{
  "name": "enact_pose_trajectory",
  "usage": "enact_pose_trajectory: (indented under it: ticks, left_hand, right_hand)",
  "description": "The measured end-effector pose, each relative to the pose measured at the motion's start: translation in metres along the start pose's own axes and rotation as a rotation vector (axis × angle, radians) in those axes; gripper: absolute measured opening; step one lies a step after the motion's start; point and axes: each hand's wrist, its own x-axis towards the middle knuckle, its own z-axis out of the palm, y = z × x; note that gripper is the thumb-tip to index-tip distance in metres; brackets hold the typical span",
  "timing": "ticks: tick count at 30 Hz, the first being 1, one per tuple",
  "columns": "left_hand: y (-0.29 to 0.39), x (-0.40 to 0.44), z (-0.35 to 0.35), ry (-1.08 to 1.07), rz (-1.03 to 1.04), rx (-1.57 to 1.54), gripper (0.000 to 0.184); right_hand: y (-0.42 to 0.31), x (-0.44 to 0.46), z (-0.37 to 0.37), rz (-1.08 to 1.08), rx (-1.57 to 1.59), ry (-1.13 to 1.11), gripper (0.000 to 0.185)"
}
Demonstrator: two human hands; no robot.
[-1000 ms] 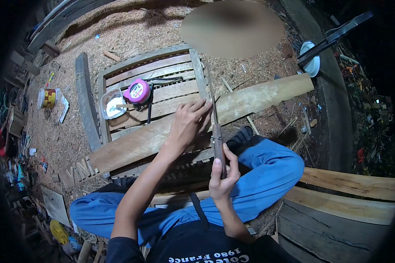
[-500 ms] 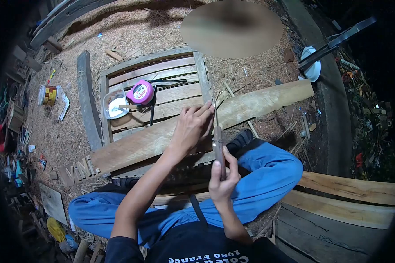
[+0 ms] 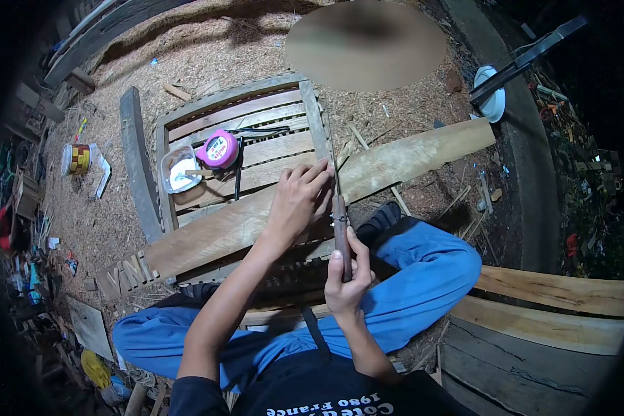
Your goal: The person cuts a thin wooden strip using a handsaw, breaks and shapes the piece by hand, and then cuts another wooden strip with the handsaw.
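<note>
My right hand is closed round the brown wooden handle of a long thin blade, seen almost edge-on, so I cannot tell knife from saw. The blade points away from me across a long wooden board. My left hand rests over the board's middle, fingers bent and pressed together beside the blade. Whatever small thing lies under those fingertips is hidden. Small wooden sticks lie in letter-like shapes at the board's left end.
Beneath the board is a slatted wooden frame. On it sit a pink round container, a clear tub of white stuff and a black rod. Planks lie at right; a tin stands left on shavings.
The blade and my right hand have shifted slightly toward me and left. My left hand keeps its place by the blade, fingers still bent. The view has tilted a little.
</note>
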Motion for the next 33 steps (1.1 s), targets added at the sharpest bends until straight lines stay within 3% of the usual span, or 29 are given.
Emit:
enact_pose_trajectory:
  ticks: [12, 16, 19, 25, 27, 31, 33]
  left_hand:
    - [-0.001, 0.0, 0.0, -0.008, -0.019, -0.011, 0.037]
    - [-0.003, 0.0, 0.0, -0.017, -0.004, -0.027, 0.037]
    - [-0.003, -0.001, 0.001, -0.009, 0.01, 0.0, 0.038]
    - [0.001, -0.001, 0.0, -0.006, -0.017, -0.041, 0.039]
    - [0.0, -0.001, -0.001, -0.003, -0.002, -0.016, 0.037]
    - [0.002, 0.001, -0.003, -0.01, -0.028, -0.044, 0.035]
    - [0.003, -0.002, 0.0, -0.002, -0.015, -0.044, 0.035]
  right_hand:
    - [-0.007, -0.002, -0.005, 0.045, -0.02, -0.049, 0.043]
    - [-0.002, 0.003, 0.005, -0.058, -0.105, -0.02, 0.043]
    - [-0.01, 0.0, 0.002, 0.038, -0.074, -0.05, 0.043]
    - [-0.006, 0.003, 0.002, -0.013, -0.057, -0.018, 0.043]
    - [-0.01, 0.003, -0.001, 0.077, 0.019, -0.045, 0.043]
    - [-0.013, 0.004, 0.0, -0.052, -0.003, -0.002, 0.042]
    - [-0.024, 0.013, 0.005, 0.127, -0.036, -0.054, 0.042]
